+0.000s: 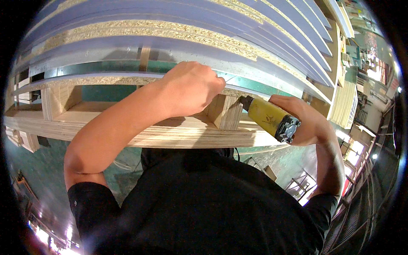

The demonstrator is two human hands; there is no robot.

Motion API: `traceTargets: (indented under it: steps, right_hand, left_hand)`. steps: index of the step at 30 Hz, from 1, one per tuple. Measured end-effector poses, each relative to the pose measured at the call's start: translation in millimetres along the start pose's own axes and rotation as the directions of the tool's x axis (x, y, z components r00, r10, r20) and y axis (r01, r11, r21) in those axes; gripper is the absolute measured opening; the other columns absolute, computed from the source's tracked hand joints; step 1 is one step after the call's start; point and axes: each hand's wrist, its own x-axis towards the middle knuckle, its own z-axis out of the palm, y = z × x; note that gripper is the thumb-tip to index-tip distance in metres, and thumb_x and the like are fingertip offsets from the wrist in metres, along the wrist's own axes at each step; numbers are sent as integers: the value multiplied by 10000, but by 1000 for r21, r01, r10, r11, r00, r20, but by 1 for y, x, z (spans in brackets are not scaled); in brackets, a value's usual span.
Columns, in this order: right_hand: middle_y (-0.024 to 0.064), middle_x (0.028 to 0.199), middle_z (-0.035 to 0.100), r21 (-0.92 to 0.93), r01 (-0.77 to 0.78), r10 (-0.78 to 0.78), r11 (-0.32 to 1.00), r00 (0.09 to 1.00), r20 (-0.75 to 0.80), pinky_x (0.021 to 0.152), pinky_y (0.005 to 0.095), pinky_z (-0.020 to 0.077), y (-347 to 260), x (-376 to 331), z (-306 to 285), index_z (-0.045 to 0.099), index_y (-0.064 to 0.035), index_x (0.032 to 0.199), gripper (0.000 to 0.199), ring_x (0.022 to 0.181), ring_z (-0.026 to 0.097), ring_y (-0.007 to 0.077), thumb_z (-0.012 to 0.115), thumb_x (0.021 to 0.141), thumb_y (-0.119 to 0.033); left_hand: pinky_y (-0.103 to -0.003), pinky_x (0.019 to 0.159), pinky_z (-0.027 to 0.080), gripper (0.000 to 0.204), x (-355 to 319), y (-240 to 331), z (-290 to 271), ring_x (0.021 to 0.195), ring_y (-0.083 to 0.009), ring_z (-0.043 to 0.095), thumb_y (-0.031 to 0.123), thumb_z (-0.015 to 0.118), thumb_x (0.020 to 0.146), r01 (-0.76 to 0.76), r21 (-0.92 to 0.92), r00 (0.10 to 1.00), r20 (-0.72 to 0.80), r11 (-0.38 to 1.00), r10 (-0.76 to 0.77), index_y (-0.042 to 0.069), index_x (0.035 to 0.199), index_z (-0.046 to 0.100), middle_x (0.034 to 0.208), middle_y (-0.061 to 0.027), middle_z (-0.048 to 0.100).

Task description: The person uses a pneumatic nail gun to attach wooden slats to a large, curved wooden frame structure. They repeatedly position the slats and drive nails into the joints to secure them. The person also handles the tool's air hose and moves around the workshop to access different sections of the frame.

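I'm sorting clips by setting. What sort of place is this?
Probably a woodworking or furniture workshop: several chipboard panels show raw edges, a plywood frame lies before the person, and the right hand grips a yellow power tool.

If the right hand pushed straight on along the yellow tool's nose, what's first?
The yellow tool in the right hand would likely meet the pale wooden block first; whether they touch is unclear.
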Motion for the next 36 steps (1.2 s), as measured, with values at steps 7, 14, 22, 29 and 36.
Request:
traceTargets:
  steps: [7,14,22,29,36]
  right_hand:
    - [204,1111,615,15,72,-65,997,962,-265,908,424,504,3,-34,23,589,-2,1199,575,1053,619,400,758,657,-95]
    - [171,1196,619,519,98,272,849,760,-590,968,388,489,2,-97,100,564,1,1275,589,1105,616,298,813,753,-108]
    - [249,1046,518,261,434,252,862,79,-964,938,455,498,-78,-60,188,551,39,1112,475,1026,566,438,750,693,-59]
    - [244,1189,414,428,526,618,735,-260,-742,974,371,469,-144,-12,318,397,78,1375,768,1085,514,410,778,718,-42]
    - [199,1275,521,662,60,551,747,-612,-567,1060,522,358,-257,2,480,503,-1,1397,711,1178,500,403,735,755,-201]
  left_hand:
    - [-474,713,543,258,-2,1,-3,783,-368,663,130,696,804,4,-62,999,42,998,-1,42,1047,688,843,-159,671]
    - [-471,967,502,434,-26,67,-6,1142,-394,604,219,730,828,-105,96,986,-116,990,116,5,1196,649,1199,-210,657]
    - [-388,1010,494,666,-84,163,92,1252,-262,565,14,790,765,116,-964,993,120,239,4,22,1373,520,1352,-126,556]
    - [-414,944,553,592,-141,153,146,1188,-250,602,-6,748,821,21,-741,952,219,671,212,74,1356,509,1314,-100,569]
    - [-458,949,563,434,-221,169,187,1149,-255,623,52,684,914,401,-745,825,546,533,144,92,1310,512,1309,-98,572]
